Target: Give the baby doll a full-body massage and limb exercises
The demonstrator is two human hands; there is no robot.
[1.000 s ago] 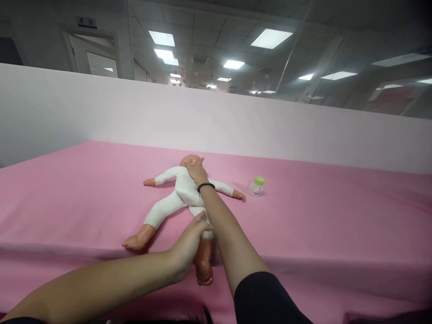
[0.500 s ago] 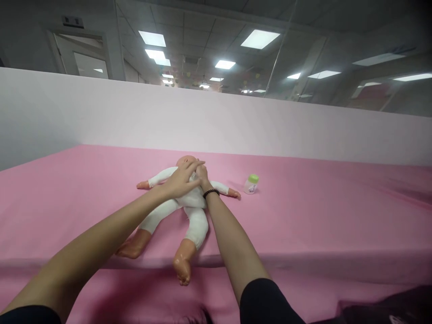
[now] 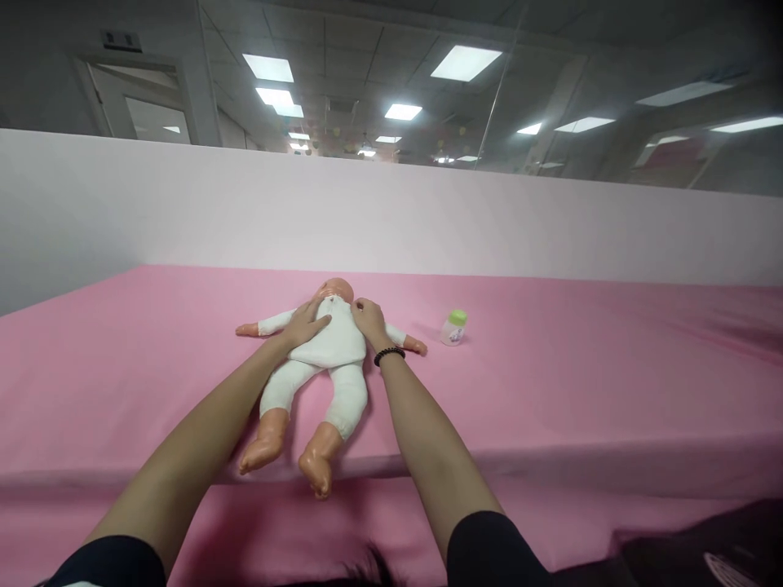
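Note:
A baby doll [image 3: 333, 334] with a white cloth body lies on its back on the pink-covered surface, its head away from me and its feet at the near edge. My left hand [image 3: 304, 324] rests on the side of its chest, thumb apart from the fingers. At the doll's other shoulder is my right hand [image 3: 369, 321], wearing a dark beaded bracelet [image 3: 390, 356]. Its fingers are curled in a pinch, and whatever may be between them is hidden. Both doll arms stretch out sideways beyond my hands.
A small clear bottle [image 3: 453, 330] with a green cap stands right of the doll. Behind the pink surface [image 3: 581, 375] runs a low white wall [image 3: 391, 216] with glass above it. Dark fabric [image 3: 703, 546] lies at the lower right.
My hands have moved apart from over the doll's upper chest, the left one to its left side, the right one to its right shoulder. The doll's legs now lie closer together.

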